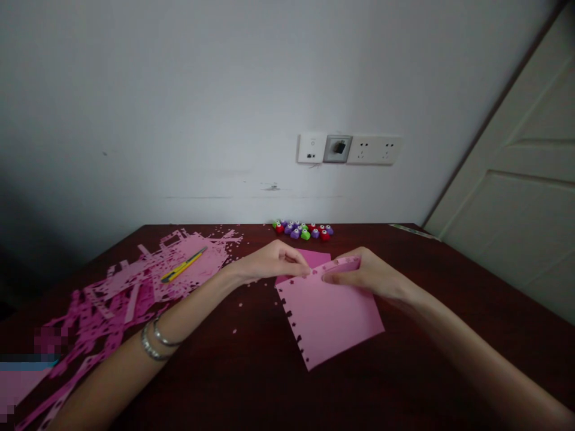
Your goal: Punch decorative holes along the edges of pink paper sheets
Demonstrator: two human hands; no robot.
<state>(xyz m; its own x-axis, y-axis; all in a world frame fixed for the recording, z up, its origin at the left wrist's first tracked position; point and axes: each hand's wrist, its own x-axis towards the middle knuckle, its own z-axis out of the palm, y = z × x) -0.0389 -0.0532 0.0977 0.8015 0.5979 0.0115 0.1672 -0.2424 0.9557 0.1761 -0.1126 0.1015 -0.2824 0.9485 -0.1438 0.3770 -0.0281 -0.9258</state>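
A pink paper sheet (330, 314) with punched notches down its left edge lies on the dark wooden table (251, 371). My left hand (274, 261) pinches the sheet's far edge with fingers closed. My right hand (366, 274) grips the same far edge, which curls up under its fingers. A second pink sheet (314, 258) peeks out behind the hands. Two bracelets (155, 341) sit on my left wrist.
A pile of pink paper scraps (135, 287) covers the table's left side, with a yellow utility knife (183, 266) on it. Several small coloured craft punches (303, 230) stand by the wall. Wall sockets (349, 149) and a door (521, 197) are behind.
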